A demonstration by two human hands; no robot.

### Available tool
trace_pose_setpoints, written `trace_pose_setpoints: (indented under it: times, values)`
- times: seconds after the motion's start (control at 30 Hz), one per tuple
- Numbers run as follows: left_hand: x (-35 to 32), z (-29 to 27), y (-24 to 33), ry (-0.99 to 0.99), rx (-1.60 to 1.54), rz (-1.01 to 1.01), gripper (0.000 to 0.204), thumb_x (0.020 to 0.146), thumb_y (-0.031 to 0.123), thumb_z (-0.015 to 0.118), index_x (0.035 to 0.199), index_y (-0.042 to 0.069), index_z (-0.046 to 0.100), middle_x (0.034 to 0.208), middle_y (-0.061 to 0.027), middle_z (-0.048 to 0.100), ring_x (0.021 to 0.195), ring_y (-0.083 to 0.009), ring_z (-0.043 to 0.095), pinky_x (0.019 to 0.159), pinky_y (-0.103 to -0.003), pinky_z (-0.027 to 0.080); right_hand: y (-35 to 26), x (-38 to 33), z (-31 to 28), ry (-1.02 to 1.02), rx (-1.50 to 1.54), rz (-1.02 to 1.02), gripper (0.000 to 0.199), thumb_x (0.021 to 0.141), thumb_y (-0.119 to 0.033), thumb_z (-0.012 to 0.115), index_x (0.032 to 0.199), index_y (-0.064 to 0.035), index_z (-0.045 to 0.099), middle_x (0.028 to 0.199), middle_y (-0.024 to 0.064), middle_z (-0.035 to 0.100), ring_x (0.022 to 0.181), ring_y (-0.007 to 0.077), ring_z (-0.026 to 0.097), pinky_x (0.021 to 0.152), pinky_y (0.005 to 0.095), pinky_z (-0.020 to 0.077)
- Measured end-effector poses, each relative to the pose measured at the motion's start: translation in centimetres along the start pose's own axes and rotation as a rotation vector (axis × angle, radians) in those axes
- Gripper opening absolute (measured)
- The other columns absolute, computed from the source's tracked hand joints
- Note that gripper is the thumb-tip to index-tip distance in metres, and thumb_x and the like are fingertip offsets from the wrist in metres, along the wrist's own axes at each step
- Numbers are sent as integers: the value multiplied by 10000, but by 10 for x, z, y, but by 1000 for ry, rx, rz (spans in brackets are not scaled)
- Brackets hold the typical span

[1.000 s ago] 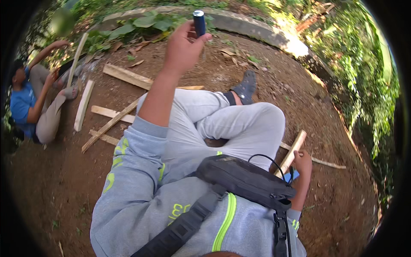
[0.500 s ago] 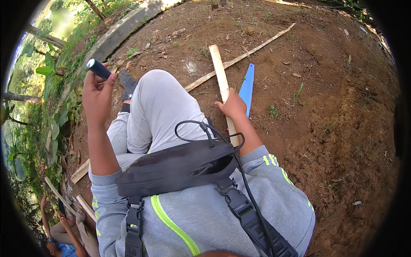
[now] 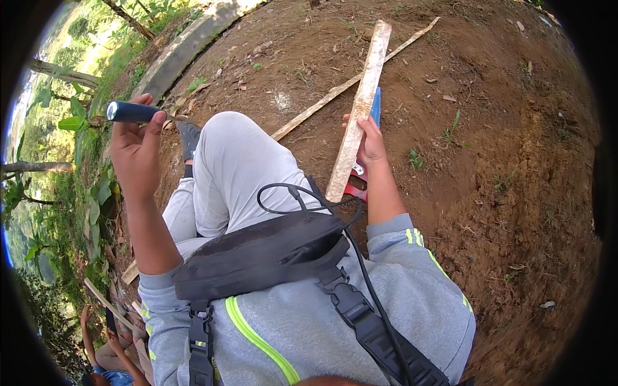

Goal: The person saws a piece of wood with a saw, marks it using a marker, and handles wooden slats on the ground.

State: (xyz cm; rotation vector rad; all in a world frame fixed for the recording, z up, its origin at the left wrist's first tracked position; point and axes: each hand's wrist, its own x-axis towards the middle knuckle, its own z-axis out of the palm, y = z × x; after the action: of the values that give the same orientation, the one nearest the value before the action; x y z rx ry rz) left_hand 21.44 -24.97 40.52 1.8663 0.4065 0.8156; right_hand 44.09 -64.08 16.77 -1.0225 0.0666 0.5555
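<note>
With the left hand gripping a dark tool handle raised at ten o'clock and the right hand clasping the wooden plank at one o'clock, a swing could hit those fingers.

Bare reddish-brown dirt ground fills most of the view, lit by bright daylight and scattered with dry leaves and a few small green weeds. A long thin pale wooden slat lies across the soil. A curved grey concrete kerb edges the ground at upper left, with green leafy plants and slim tree trunks beyond it.
</note>
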Motion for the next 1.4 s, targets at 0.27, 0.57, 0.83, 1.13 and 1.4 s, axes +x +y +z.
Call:
trace_pose_setpoints:
  times: [0.27,0.57,0.83,1.13,1.4]
  values:
    - [-3,36,3,-120,-60,0,369,1003,105,785,1335,31,642,1106,-37,724,976,-84,658,870,-252,515,30,28,-16,112,-59,-60,461,1017,-66,699,1435,-61,506,1361,130,710,1164,226,692,990,403,554]
    - [-7,59,4,-181,-35,-8,372,990,101,799,1324,31,650,1111,-40,725,960,-83,663,860,-249,522,58,27,2,542,-285,-110,786,843,-155,932,1427,90,465,1306,206,687,1136,252,697,969,378,552]
    - [-9,88,12,-279,-92,-36,364,983,80,796,1312,26,652,1178,-66,724,1042,-127,698,915,-287,563,36,35,-8,359,-721,239,519,862,-302,920,1164,58,701,1058,141,783,864,230,766,662,368,629]
    - [-8,141,9,-497,-136,-120,340,971,30,781,1294,35,675,1188,-90,744,1092,-155,728,965,-319,587,-15,32,-13,147,-1612,417,472,912,-364,819,1239,-31,744,1074,161,785,883,325,768,777,478,618]
    - [-16,146,4,-491,-125,-164,325,973,26,776,1281,25,672,1193,-95,744,1104,-164,729,980,-318,581,24,26,-24,-659,-2090,-664,270,980,-215,622,1193,-257,784,1204,75,725,1299,276,622,1272,523,330]
